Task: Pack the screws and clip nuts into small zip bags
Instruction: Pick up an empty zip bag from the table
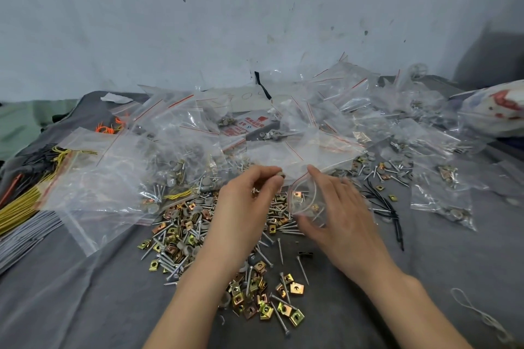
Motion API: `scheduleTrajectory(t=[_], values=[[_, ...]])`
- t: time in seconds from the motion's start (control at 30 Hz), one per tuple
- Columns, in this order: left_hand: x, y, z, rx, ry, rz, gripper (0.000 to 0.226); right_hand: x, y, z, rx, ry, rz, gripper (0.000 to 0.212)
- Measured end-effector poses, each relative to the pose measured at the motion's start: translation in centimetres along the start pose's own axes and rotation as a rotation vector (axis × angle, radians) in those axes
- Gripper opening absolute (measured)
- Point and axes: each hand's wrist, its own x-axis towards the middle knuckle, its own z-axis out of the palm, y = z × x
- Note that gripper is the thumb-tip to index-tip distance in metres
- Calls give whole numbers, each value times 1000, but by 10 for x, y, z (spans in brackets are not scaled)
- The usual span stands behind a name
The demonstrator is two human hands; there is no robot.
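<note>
My right hand [337, 207] holds a small clear zip bag [307, 198] by its red-striped mouth; a clip nut, a white cord and a few screws show inside it. My left hand [249, 201] pinches small hardware, a grey washer and a screw, at the bag's opening. Loose silver screws [280, 246] and gold clip nuts [295, 289] lie scattered on the grey cloth [85, 306] under and around both hands.
Filled and empty zip bags [175, 133] pile up across the back of the table. Yellow and grey cable ties [25, 207] lie at the left, black ties [388, 207] at the right. A white cord loop [479, 314] sits near the front right. A wall stands behind.
</note>
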Motion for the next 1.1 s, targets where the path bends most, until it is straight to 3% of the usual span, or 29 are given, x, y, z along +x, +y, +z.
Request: scheduleTrajectory(t=[0.4,0.57,0.67,0.87,0.97,1.1], values=[[6,13,17,-154,-23,21,18,1,1,-4,91,64,50,74],[10,11,33,-209,4,-66,19,5,16,-15,378,197,256,72],[17,11,65,-85,-108,-88,20,8,35,-32,521,412,384,73],[63,9,154,370,-419,101,30,16,76,-64,665,668,534,66],[92,-5,176,524,-433,90,34,17,88,-70,704,695,593,65],[129,-25,169,520,-359,34,43,17,99,-73,697,677,637,65]])
